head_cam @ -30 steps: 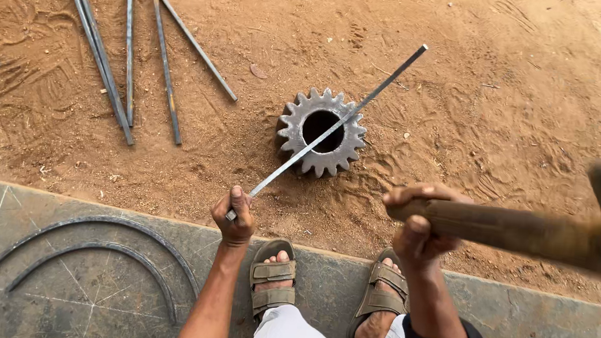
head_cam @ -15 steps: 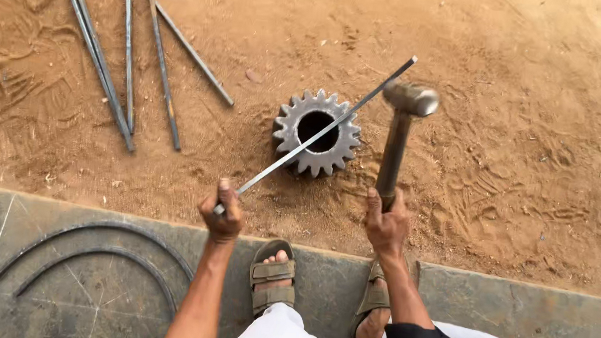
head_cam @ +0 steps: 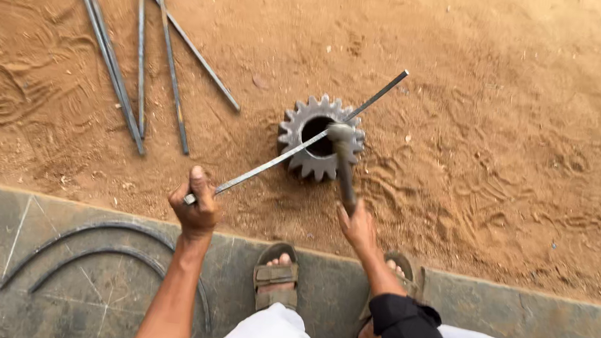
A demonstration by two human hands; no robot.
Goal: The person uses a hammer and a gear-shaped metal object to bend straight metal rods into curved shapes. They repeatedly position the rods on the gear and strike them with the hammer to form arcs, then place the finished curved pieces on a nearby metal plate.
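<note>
The left hand grasps a long flat steel bar lying across a grey toothed gear; the right hand clenches a hammer whose head meets the bar.

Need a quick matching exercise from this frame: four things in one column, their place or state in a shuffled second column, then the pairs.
Things:
1. flat metal bar
2. hammer
3. straight rods
4. curved strips

Places or states:
A. lying loose on the sand, upper left
B. lying on the dark slab, lower left
C. gripped at one end by the left hand, laid across the gear
D. held by the right hand, head down on the bar at the gear

Pairs: 1-C, 2-D, 3-A, 4-B
</note>
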